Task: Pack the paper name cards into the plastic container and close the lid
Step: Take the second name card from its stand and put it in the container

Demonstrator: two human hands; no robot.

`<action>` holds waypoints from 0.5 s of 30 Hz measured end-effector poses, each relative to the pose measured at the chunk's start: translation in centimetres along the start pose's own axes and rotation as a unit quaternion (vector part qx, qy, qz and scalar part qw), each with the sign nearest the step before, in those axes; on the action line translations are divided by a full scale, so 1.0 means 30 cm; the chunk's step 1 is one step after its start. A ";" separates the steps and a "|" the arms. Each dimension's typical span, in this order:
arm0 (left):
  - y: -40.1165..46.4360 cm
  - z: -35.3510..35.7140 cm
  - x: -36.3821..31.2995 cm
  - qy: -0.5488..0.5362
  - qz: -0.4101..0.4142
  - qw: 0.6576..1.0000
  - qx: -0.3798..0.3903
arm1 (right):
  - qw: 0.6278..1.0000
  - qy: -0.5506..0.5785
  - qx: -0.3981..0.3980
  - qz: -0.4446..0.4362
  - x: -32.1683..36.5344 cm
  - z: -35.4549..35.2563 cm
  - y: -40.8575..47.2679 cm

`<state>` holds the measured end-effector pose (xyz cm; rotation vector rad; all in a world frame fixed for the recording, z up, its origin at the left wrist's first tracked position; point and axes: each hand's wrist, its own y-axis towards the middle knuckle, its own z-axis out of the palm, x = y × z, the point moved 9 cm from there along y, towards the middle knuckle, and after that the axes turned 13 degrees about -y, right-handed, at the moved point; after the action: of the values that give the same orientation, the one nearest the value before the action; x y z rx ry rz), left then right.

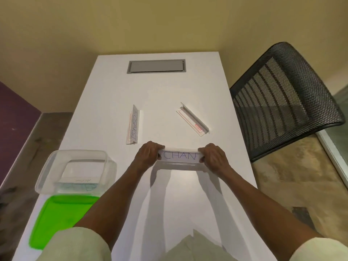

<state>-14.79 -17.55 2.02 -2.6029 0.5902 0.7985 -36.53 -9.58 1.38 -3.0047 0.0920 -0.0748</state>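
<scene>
Hard to read: the cards already in the clear plastic container [75, 170] show only as pale sheets with faint, upside-down writing behind the blurred wall, and their number cannot be told. The green lid [62, 219] lies flat on the bench [169, 87] just in front of the container, its near corner hidden behind the left forearm and sleeve. Both sleeves are cut off by the bottom edge of the view. Left hand [148, 154]: fingers curled over the left end of the name card marked "CHAN" [179, 156], thumb on the front face; fingertips hidden behind the card. Right hand [213, 157]: fingers likewise clamped on the card's right end. The card sits in a clear holder, held lengthwise between the two hands just above the bench near its middle, lettering facing the camera; its shadow falls on the bench below. Second card in its holder [133, 126]: lies on the bench beyond the left hand, writing sideways and only partly legible. Third holder [193, 119]: lies at a slant beyond the right hand, apart from both hands, a small red label near one end, its text too small to read. Grey hatch [156, 66]: set into the bench's far end. Black mesh chair [282, 98]: to the right of the bench.
</scene>
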 end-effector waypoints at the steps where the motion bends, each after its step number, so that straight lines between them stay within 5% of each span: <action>1: -0.012 -0.018 -0.005 0.000 0.004 1.000 -0.001 | 1.000 0.010 -0.010 0.002 0.007 -0.021 -0.004; 15: -0.186 -0.360 0.070 -0.008 0.009 0.999 -0.044 | 0.991 0.053 -0.119 -0.043 0.281 -0.280 -0.056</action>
<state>-5.70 -18.17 10.32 -2.6720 0.5870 0.8684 -28.48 -9.58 10.31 -3.2417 -0.0203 -0.2487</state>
